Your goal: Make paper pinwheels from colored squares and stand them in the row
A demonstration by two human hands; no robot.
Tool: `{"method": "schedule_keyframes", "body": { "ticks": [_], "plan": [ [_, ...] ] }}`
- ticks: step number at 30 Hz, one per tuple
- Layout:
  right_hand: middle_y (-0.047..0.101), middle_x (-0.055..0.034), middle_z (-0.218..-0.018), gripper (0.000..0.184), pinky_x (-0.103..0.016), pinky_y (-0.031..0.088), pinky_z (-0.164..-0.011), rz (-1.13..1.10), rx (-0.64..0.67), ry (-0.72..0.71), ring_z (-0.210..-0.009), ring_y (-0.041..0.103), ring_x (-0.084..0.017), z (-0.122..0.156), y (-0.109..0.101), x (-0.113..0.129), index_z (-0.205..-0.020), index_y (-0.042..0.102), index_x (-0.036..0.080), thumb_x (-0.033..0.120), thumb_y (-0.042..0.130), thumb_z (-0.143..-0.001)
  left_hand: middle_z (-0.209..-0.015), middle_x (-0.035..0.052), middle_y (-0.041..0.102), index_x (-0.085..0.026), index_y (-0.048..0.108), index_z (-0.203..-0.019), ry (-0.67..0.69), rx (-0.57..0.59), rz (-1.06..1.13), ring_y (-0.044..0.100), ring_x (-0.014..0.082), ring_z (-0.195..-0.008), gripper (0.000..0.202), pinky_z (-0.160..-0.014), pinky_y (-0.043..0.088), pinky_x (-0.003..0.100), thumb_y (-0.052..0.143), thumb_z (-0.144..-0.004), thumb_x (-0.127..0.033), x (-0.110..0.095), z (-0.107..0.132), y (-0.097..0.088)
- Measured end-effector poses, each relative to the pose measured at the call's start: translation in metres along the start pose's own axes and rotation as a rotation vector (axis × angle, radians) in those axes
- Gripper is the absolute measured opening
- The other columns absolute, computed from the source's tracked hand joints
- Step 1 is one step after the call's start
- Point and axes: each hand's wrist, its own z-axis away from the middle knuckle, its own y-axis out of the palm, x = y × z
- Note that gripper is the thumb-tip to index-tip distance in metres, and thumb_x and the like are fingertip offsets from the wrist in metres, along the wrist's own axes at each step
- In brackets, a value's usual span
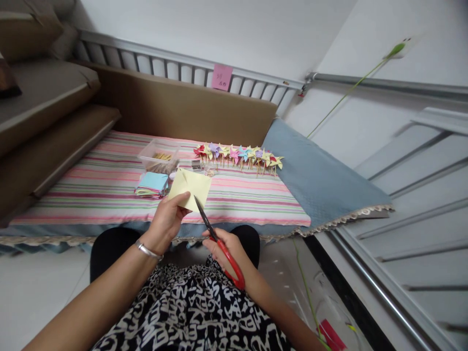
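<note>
Striped cloth (109,195) over bed, paper pinwheels (237,155) lined along far edge, clear tub (160,156) and paper stack (152,185) beside. Above near edge: left hand (166,222) pinched on yellow paper square (190,187); right hand (228,251) clamped around red scissors (219,243), blades at paper's lower edge.

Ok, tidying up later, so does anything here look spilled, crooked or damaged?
Nothing stands out. The left hand holds a yellow paper square, the right hand holds red-handled scissors at its edge. The pinwheels sit in a row, the paper stack is neat.
</note>
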Motion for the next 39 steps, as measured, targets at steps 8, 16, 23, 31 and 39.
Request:
{"method": "schedule_keyframes", "body": {
  "ticks": [8,16,23,31,39],
  "plan": [
    [0.049,0.0035,-0.060,0.024,-0.021,0.036,-0.053,0.059,-0.013,-0.063,-0.054,0.042,-0.010,-0.001,0.001,0.001,-0.092,0.066,0.018,0.037,0.062,-0.078,-0.091,0.0062,0.072,-0.014,0.070,-0.088,-0.006,0.001,0.026,0.066,0.0162,-0.075,0.027,-0.059,0.055,0.025,0.074,-0.061,-0.012,0.000,-0.001,-0.001],
    [0.046,0.0046,-0.059,0.025,-0.020,0.034,-0.050,0.057,-0.011,-0.066,-0.051,0.040,-0.008,-0.003,0.003,-0.002,-0.093,0.065,0.018,0.038,0.061,-0.079,-0.091,0.0050,0.073,-0.014,0.070,-0.089,-0.005,-0.006,0.025,0.066,0.0159,-0.075,0.029,-0.060,0.056,0.026,0.075,-0.061,-0.012,0.001,-0.002,-0.003],
    [0.045,0.0050,-0.057,0.022,-0.020,0.034,-0.049,0.071,-0.020,-0.071,-0.049,0.040,-0.008,0.000,0.005,-0.001,-0.090,0.064,0.018,0.038,0.061,-0.080,-0.085,0.0038,0.072,-0.013,0.069,-0.092,-0.004,-0.024,0.022,0.065,0.0148,-0.070,0.032,-0.053,0.053,0.023,0.075,-0.060,-0.012,0.004,-0.003,-0.004],
    [0.053,0.0032,-0.059,0.021,-0.022,0.041,-0.053,0.240,0.016,-0.132,-0.050,0.047,-0.010,-0.004,0.002,-0.013,-0.095,0.065,0.020,0.033,0.060,-0.079,-0.091,0.0042,0.071,-0.014,0.069,-0.091,0.042,-0.033,0.005,0.065,0.0148,-0.073,0.032,-0.056,0.054,0.024,0.075,-0.060,-0.013,-0.001,-0.010,-0.008],
    [0.064,0.0004,-0.070,0.038,-0.026,0.049,-0.064,0.215,0.158,-0.088,-0.065,0.064,-0.015,0.000,-0.025,-0.056,-0.118,0.052,0.021,0.019,0.050,-0.080,-0.086,0.0061,0.072,-0.011,0.069,-0.087,0.039,0.012,-0.080,0.064,0.0158,-0.069,0.027,-0.053,0.053,0.024,0.073,-0.060,-0.010,-0.036,-0.023,-0.021]
  ]
}}
